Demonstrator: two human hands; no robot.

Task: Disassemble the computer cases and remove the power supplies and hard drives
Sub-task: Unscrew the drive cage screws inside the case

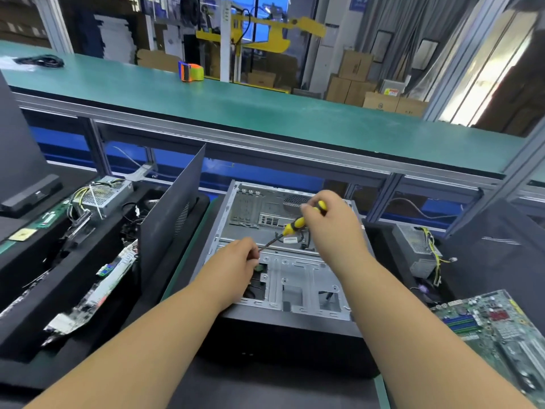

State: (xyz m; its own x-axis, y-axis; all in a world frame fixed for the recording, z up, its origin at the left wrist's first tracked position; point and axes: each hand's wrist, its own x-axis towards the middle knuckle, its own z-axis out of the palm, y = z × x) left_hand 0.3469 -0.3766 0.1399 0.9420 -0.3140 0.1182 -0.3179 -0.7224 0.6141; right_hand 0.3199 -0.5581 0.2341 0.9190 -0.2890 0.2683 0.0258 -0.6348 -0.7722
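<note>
Right hand (pixel 327 222) grips screwdriver (pixel 290 227), left hand (pixel 239 261) seemingly pinching its tip over open case (pixel 295 278).

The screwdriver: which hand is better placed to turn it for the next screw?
The right hand. It already grips the yellow handle of the screwdriver, while the left hand only steadies the shaft near the tip, inside the open computer case.

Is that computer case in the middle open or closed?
Open: the computer case lies on its side with no cover, its bare metal interior showing beneath both hands.
</note>
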